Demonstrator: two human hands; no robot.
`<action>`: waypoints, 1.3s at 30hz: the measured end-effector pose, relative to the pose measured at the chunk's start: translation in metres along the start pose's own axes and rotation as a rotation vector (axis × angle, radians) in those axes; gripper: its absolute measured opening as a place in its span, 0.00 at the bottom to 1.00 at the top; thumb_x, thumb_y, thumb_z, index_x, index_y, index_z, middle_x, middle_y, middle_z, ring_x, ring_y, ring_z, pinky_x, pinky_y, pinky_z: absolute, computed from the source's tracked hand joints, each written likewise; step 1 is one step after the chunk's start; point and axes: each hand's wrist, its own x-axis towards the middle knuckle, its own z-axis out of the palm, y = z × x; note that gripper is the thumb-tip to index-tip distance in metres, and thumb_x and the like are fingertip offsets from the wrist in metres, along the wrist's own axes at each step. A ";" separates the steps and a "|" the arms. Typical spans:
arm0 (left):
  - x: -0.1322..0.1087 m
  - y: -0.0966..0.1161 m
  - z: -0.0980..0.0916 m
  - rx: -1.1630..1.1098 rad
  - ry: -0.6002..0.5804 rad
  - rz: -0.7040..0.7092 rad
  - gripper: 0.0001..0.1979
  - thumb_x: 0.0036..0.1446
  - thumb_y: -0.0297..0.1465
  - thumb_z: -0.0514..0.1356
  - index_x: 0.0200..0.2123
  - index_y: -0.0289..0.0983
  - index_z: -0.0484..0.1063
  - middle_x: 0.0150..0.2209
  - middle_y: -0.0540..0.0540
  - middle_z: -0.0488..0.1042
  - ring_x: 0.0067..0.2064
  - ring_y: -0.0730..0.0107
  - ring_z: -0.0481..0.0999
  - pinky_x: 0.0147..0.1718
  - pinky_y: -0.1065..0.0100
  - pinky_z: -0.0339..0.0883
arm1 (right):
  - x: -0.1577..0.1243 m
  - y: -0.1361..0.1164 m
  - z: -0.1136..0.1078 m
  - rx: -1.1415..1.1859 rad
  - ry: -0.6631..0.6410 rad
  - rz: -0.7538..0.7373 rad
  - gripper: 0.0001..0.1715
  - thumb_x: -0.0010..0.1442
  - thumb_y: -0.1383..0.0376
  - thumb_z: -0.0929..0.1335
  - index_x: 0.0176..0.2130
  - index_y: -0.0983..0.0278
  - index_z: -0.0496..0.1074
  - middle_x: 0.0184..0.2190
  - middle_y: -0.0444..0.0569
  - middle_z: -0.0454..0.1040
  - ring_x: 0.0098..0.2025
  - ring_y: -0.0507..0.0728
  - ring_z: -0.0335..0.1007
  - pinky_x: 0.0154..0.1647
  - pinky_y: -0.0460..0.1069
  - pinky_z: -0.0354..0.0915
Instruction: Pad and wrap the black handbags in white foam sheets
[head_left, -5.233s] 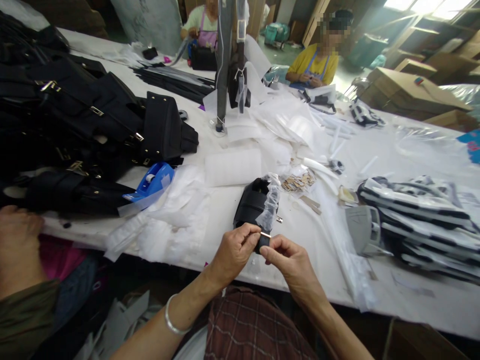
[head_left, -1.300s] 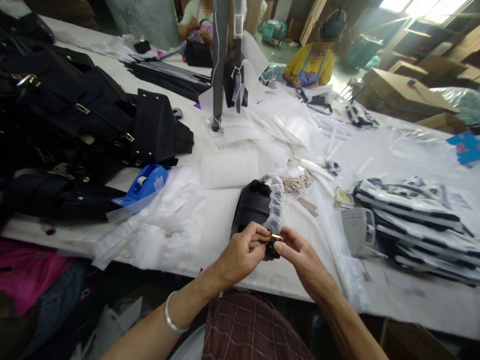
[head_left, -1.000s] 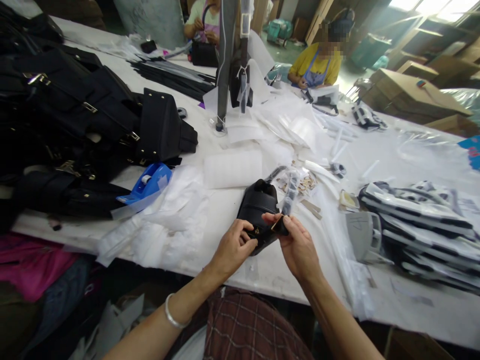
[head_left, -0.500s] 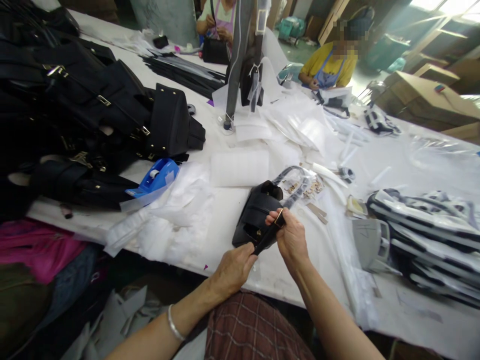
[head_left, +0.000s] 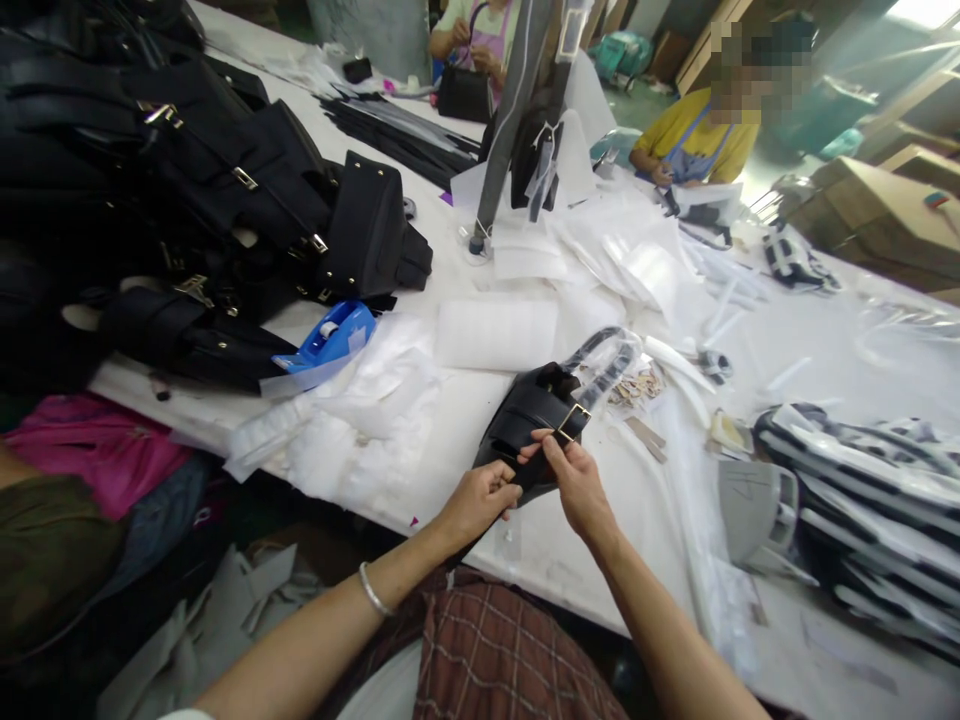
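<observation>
A small black handbag (head_left: 517,415) lies on the table right in front of me, its wrapped handles (head_left: 611,355) reaching away to the upper right. Over its near side I hold a black strap with a square gold buckle (head_left: 576,422). My right hand (head_left: 577,480) pinches the strap just below the buckle, thumb against fingers. Lower down, my left hand (head_left: 480,500) is closed around the same strap, which runs down toward my lap. The strap between the two hands is partly covered by my fingers.
Black bags (head_left: 247,190) pile up at the left beside a blue tape dispenser (head_left: 330,335). White stuffing (head_left: 352,430) and a foam stack (head_left: 499,333) are near. Gold hardware (head_left: 637,388) lies right of the bag, striped bags (head_left: 862,500) farther right. Two people work across the table.
The buckle has come up and turned to face me, above my right fingers. My left hand has shifted slightly up along the strap, which now trails below it. The view has swung left.
</observation>
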 end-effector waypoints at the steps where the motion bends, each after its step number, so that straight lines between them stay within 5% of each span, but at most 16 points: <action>1: -0.003 0.000 0.002 0.022 -0.003 0.001 0.10 0.56 0.38 0.58 0.30 0.37 0.66 0.26 0.52 0.72 0.24 0.74 0.71 0.26 0.72 0.64 | 0.004 0.001 0.002 0.056 0.035 0.017 0.27 0.51 0.46 0.73 0.40 0.63 0.72 0.29 0.46 0.79 0.32 0.55 0.76 0.35 0.50 0.69; 5: -0.023 -0.001 0.015 0.194 -0.081 0.062 0.12 0.64 0.38 0.51 0.35 0.37 0.69 0.28 0.50 0.74 0.28 0.73 0.75 0.31 0.72 0.67 | 0.022 -0.005 0.005 0.286 0.146 0.128 0.25 0.48 0.48 0.75 0.37 0.63 0.71 0.26 0.44 0.77 0.30 0.55 0.76 0.30 0.49 0.70; 10: -0.039 0.003 0.025 0.406 -0.293 0.241 0.19 0.68 0.41 0.44 0.43 0.37 0.69 0.28 0.51 0.73 0.25 0.75 0.72 0.27 0.75 0.64 | 0.019 -0.015 -0.011 0.125 0.008 0.135 0.28 0.53 0.47 0.72 0.44 0.63 0.72 0.35 0.50 0.79 0.36 0.59 0.77 0.39 0.53 0.72; 13: -0.041 0.010 0.023 0.416 -0.276 0.250 0.20 0.68 0.42 0.44 0.42 0.37 0.70 0.24 0.52 0.70 0.23 0.76 0.69 0.25 0.76 0.61 | -0.009 -0.018 -0.037 -0.254 0.195 -0.024 0.28 0.55 0.47 0.70 0.47 0.63 0.71 0.38 0.52 0.79 0.39 0.61 0.77 0.43 0.57 0.71; 16: -0.043 0.018 0.018 0.344 -0.219 0.143 0.21 0.69 0.43 0.44 0.43 0.36 0.71 0.21 0.54 0.69 0.22 0.76 0.69 0.26 0.75 0.61 | -0.046 -0.027 -0.057 -0.662 0.360 -0.393 0.20 0.58 0.52 0.70 0.45 0.62 0.73 0.39 0.51 0.79 0.42 0.61 0.76 0.46 0.57 0.70; 19: -0.045 0.024 0.016 0.329 -0.196 0.108 0.19 0.68 0.41 0.46 0.39 0.37 0.73 0.22 0.54 0.71 0.24 0.76 0.69 0.29 0.74 0.62 | -0.071 -0.039 -0.051 -0.945 -0.067 -0.842 0.19 0.61 0.58 0.70 0.51 0.60 0.71 0.46 0.52 0.78 0.49 0.61 0.73 0.53 0.57 0.67; 22: -0.049 0.031 0.019 0.289 -0.191 0.138 0.18 0.66 0.40 0.50 0.35 0.37 0.74 0.23 0.52 0.71 0.26 0.74 0.70 0.31 0.73 0.63 | -0.072 -0.046 -0.029 -1.127 -0.630 -1.038 0.32 0.60 0.53 0.69 0.60 0.62 0.62 0.51 0.55 0.75 0.53 0.61 0.71 0.59 0.59 0.63; 24: -0.055 0.034 0.021 0.199 -0.238 0.099 0.20 0.66 0.42 0.50 0.33 0.36 0.74 0.23 0.51 0.71 0.25 0.74 0.69 0.28 0.73 0.63 | -0.065 -0.047 -0.020 -1.193 -0.784 -1.055 0.35 0.61 0.50 0.67 0.60 0.64 0.62 0.46 0.55 0.77 0.46 0.59 0.74 0.52 0.58 0.66; 27: -0.069 0.035 0.022 0.011 -0.287 0.016 0.23 0.65 0.48 0.50 0.33 0.34 0.71 0.25 0.50 0.73 0.21 0.77 0.67 0.21 0.75 0.59 | -0.051 -0.052 -0.022 -1.226 -0.831 -1.039 0.26 0.63 0.51 0.65 0.54 0.65 0.68 0.31 0.49 0.78 0.31 0.55 0.73 0.35 0.51 0.65; 29: -0.077 0.033 0.022 -0.119 -0.209 0.022 0.27 0.63 0.52 0.49 0.35 0.34 0.70 0.26 0.48 0.73 0.20 0.77 0.67 0.20 0.75 0.58 | -0.044 -0.062 -0.032 -1.197 -0.868 -0.988 0.17 0.64 0.54 0.65 0.45 0.62 0.74 0.25 0.46 0.75 0.27 0.53 0.70 0.32 0.49 0.61; 32: -0.079 0.030 0.023 -0.165 0.145 0.132 0.29 0.63 0.54 0.46 0.37 0.34 0.70 0.26 0.47 0.73 0.23 0.74 0.70 0.24 0.72 0.63 | -0.034 -0.083 -0.050 -1.037 -0.790 -0.767 0.12 0.61 0.55 0.69 0.34 0.59 0.76 0.24 0.45 0.75 0.27 0.53 0.70 0.30 0.48 0.61; 36: -0.048 0.035 0.033 0.293 0.661 0.353 0.14 0.62 0.42 0.58 0.43 0.39 0.72 0.42 0.44 0.76 0.45 0.62 0.74 0.46 0.62 0.67 | -0.015 -0.110 -0.066 -0.573 -0.560 -0.412 0.16 0.57 0.51 0.71 0.28 0.60 0.73 0.20 0.44 0.71 0.21 0.53 0.65 0.22 0.48 0.61; 39: -0.004 0.041 0.043 0.676 0.770 0.474 0.22 0.56 0.37 0.65 0.52 0.39 0.67 0.52 0.41 0.73 0.56 0.55 0.68 0.57 0.53 0.59 | -0.002 -0.123 -0.061 -0.255 -0.532 -0.339 0.17 0.56 0.49 0.71 0.30 0.60 0.71 0.19 0.43 0.68 0.22 0.52 0.62 0.23 0.48 0.60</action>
